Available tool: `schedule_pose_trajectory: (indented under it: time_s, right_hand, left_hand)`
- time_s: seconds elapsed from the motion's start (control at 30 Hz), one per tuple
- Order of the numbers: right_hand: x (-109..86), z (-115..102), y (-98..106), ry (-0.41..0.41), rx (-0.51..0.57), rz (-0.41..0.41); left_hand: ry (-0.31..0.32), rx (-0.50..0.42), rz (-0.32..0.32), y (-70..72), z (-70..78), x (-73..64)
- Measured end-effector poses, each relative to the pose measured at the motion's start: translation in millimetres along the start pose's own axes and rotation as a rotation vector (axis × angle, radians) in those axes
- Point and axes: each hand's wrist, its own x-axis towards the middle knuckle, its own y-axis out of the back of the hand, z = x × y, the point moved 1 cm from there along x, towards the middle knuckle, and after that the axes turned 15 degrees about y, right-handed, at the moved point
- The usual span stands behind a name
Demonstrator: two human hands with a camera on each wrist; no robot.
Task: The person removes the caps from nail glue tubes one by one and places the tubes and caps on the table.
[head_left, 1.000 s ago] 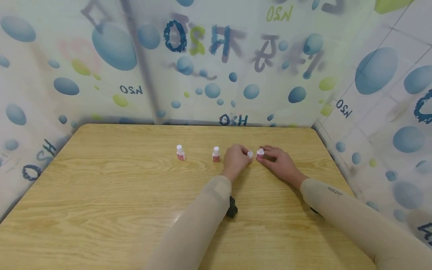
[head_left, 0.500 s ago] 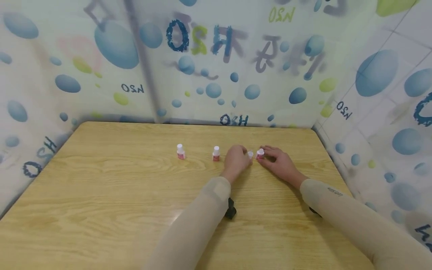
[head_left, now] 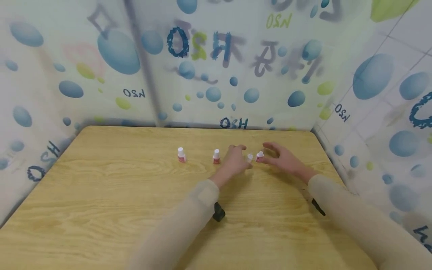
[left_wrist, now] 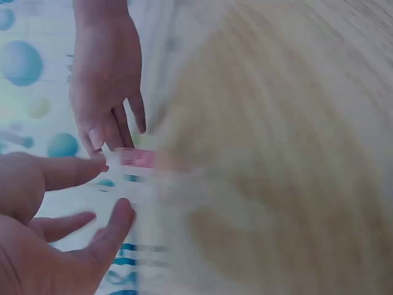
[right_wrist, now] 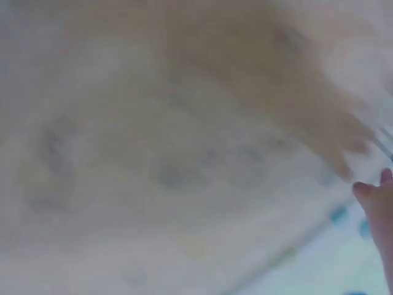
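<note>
In the head view, my left hand (head_left: 233,161) has its thumb and fingers spread around a small clear container (head_left: 249,157) standing on the table. Just right of that is a small white bottle (head_left: 260,156) with a pinkish-red label. My right hand (head_left: 286,160) is beside this bottle, thumb and fingers parted, the thumb overlapping its right side. From the left wrist, the label (left_wrist: 138,158) shows blurred past the parted fingers (left_wrist: 73,172) of my left hand. The right wrist view is mostly blur, with part of my right hand (right_wrist: 377,209) at its edge.
Two more white bottles with red labels stand to the left, one bottle (head_left: 216,156) near my left hand and another bottle (head_left: 181,155) farther off. The wooden table (head_left: 111,195) meets a patterned wall (head_left: 202,105) at its back and right.
Both hands have loosened: the left fingers have spread away from the clear container, and the right fingers have parted from the bottle. The bottles keep their places on the table.
</note>
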Motion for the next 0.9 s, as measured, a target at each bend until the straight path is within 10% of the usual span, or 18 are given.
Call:
schedule_pose_trajectory:
  time_s: [0.47, 0.9]
  right_hand:
    - [33.2, -100, 26, 0.084, -0.051, -0.074]
    - [60.0, -131, -46, 0.106, 0.059, -0.154]
  left_hand:
    - [-0.228, -0.125, 0.157, 102.6, 2.3, -15.2]
    - [-0.161, -0.033, 0.140, 125.0, -35.9, -16.2]
